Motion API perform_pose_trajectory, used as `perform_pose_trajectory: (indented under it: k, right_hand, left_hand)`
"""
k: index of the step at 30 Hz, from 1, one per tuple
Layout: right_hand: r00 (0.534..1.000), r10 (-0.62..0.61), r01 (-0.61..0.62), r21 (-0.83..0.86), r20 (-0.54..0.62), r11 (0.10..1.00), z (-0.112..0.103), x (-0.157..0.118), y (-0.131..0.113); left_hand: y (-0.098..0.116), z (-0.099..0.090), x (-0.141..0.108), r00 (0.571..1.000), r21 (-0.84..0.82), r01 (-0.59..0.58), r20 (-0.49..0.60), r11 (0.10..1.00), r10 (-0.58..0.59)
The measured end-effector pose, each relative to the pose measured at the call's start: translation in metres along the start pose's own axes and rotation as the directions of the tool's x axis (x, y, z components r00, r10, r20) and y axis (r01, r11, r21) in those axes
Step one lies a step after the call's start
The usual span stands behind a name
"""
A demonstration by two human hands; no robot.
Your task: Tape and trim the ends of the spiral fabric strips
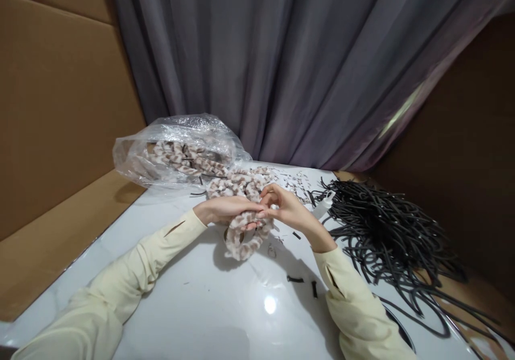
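Observation:
A fluffy white-and-brown loop [243, 244], like a furry cord bent into a ring, hangs between my hands above the white table. My left hand [229, 208] grips it from the left, its fingers partly hidden behind the loop. At the loop's upper right, my right hand [287, 208] pinches with thumb and forefinger close to my left fingertips. Whether some small part sits in that pinch is hidden. Just behind my hands lies a pile of similar fluffy pieces [237, 183].
A clear plastic bag [181, 126] with more fluffy pieces stands back left. Black cords [386, 231] are heaped at right, beside a white nozzle bottle [323, 205]. Small metal bits [298, 180] and short black pieces [314, 289] lie scattered. Cardboard [60, 92] and a grey curtain [249, 54] surround the table.

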State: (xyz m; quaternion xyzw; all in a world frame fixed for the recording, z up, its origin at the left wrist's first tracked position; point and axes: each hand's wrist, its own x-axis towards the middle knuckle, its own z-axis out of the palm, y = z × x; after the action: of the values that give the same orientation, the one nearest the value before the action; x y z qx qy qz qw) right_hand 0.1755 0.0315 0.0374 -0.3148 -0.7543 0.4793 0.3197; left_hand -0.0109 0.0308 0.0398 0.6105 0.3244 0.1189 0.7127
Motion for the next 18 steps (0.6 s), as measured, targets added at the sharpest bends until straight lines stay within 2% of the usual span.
perform_pose_trajectory:
  k: [2,8,13,15,18]
  right_hand:
    - [1.0,0.001,-0.001,0.036,0.002,0.999,-0.0007,-0.001,0.0]
    - [1.0,-0.017,0.017,0.083,-0.001,0.996,0.0005,-0.0005,0.0013]
    - [0.998,-0.023,0.028,0.09,-0.053,0.996,-0.0005,0.0029,0.0051]
    - [0.997,0.021,-0.017,0.057,-0.068,0.998,-0.0027,0.003,0.0058]
    - [0.98,0.2,-0.196,0.148,-0.01,0.969,-0.0057,0.0012,0.0078]
  left_hand:
    - [-0.0002,0.0011,0.0005,1.0,-0.086,0.007,0.013,0.996,-0.006]
    - [-0.0018,-0.0003,0.0012,0.998,-0.187,0.021,0.062,0.982,-0.01]
    - [-0.0029,-0.0043,0.0057,0.989,-0.373,0.117,0.132,0.92,-0.073]
    - [-0.0015,-0.0057,0.0061,0.985,-0.413,0.156,0.128,0.897,-0.112]
    - [0.0015,-0.007,0.0038,0.983,-0.417,0.178,0.112,0.891,-0.144]
